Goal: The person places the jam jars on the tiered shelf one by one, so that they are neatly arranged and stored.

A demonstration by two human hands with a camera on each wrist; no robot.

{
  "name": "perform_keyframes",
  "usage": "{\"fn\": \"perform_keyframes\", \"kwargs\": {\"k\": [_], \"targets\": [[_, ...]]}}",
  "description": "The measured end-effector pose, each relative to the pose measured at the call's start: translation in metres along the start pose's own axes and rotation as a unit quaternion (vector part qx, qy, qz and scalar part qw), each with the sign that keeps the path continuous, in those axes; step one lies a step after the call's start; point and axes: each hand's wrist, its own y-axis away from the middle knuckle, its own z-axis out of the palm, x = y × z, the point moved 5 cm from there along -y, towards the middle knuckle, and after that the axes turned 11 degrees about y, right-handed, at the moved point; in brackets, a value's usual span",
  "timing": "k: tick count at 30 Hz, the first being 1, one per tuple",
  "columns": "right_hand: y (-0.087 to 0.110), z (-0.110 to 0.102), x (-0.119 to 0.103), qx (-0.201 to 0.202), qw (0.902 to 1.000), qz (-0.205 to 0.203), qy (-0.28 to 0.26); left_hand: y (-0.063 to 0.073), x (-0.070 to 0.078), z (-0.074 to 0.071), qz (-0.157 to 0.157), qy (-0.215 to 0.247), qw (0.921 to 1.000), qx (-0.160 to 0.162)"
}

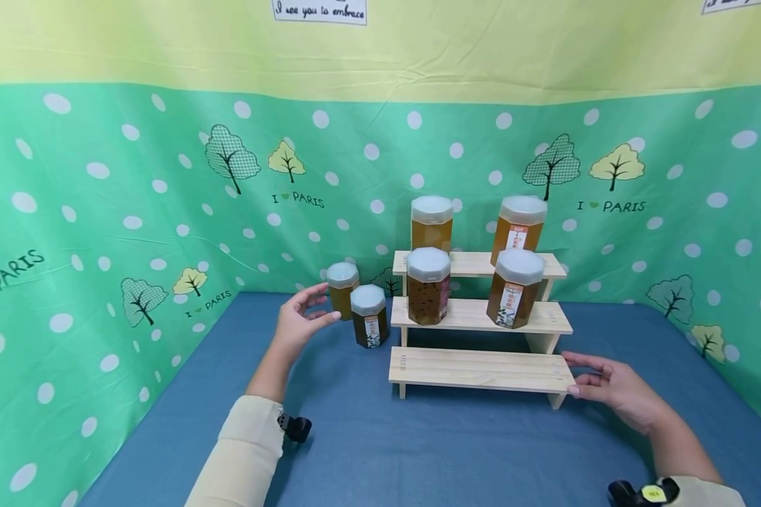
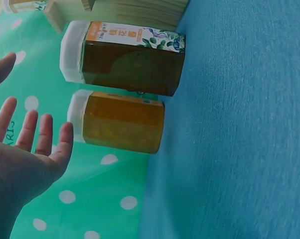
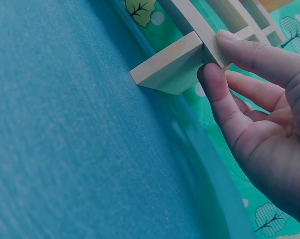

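Observation:
My left hand (image 1: 298, 324) reaches to the left side of an amber honey-like jar (image 1: 339, 304) with a white lid, its fingers spread and fingertips near the lid. In the left wrist view, the hand's fingers (image 2: 42, 134) are apart and curl round nothing. A darker labelled jar (image 1: 368, 324) stands just in front and to the right of that jar. My right hand (image 1: 618, 394) pinches the right end of the bottom step of a three-tier wooden display stand (image 1: 482, 371). In the right wrist view, thumb and finger meet the board's end (image 3: 214, 52).
Two jars stand on the middle step, a speckled jar (image 1: 428, 289) and a labelled dark jar (image 1: 514, 292). Behind them on the top step are a golden jar (image 1: 431, 229) and another labelled jar (image 1: 518, 232). Blue cloth (image 1: 469, 451) covers the table; a green dotted curtain (image 1: 165, 141) hangs behind.

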Motion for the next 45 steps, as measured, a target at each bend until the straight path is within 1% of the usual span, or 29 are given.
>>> {"fn": "perform_keyframes", "kwargs": {"k": [4, 7, 10, 12, 15, 18, 21, 27, 33, 35, 39, 45], "targets": [[0.000, 0.000, 0.000, 0.001, 1.0000, 0.001, -0.001, -0.008, -0.022, -0.003, -0.011, 0.022, 0.9996, -0.013], [0.000, 0.001, 0.000, 0.002, 1.0000, 0.004, 0.002, -0.010, -0.028, -0.001, -0.018, 0.025, 0.9992, -0.026], [0.000, 0.002, 0.000, 0.003, 1.0000, 0.006, 0.004, -0.010, -0.031, 0.003, -0.027, 0.019, 0.9985, -0.043], [0.000, 0.002, 0.000, 0.004, 1.0000, 0.006, 0.005, -0.010, -0.033, 0.005, -0.034, 0.015, 0.9981, -0.050], [0.000, 0.002, 0.000, 0.006, 0.9999, 0.009, 0.005, -0.011, -0.036, 0.008, -0.046, -0.005, 0.9980, -0.044], [0.001, 0.002, 0.000, 0.005, 0.9999, 0.008, 0.006, -0.013, -0.041, 0.011, -0.062, -0.030, 0.9972, -0.028], [0.001, 0.002, 0.000, 0.006, 0.9999, 0.010, 0.003, -0.016, -0.046, 0.016, -0.067, -0.049, 0.9962, -0.024], [0.001, 0.002, 0.000, 0.005, 1.0000, 0.008, 0.003, -0.024, -0.052, 0.026, -0.063, -0.048, 0.9965, -0.025], [0.000, 0.002, 0.000, 0.006, 0.9999, 0.008, 0.003, -0.027, -0.057, 0.034, -0.064, -0.052, 0.9963, -0.022], [0.001, 0.002, -0.001, 0.005, 1.0000, 0.006, 0.005, -0.029, -0.059, 0.035, -0.066, -0.050, 0.9964, -0.019], [0.001, 0.002, 0.000, 0.008, 0.9999, 0.007, 0.008, -0.031, -0.062, 0.037, -0.064, -0.065, 0.9958, -0.010], [0.000, 0.002, 0.000, 0.010, 0.9999, 0.006, 0.006, -0.032, -0.061, 0.038, -0.058, -0.081, 0.9950, 0.008]]}}
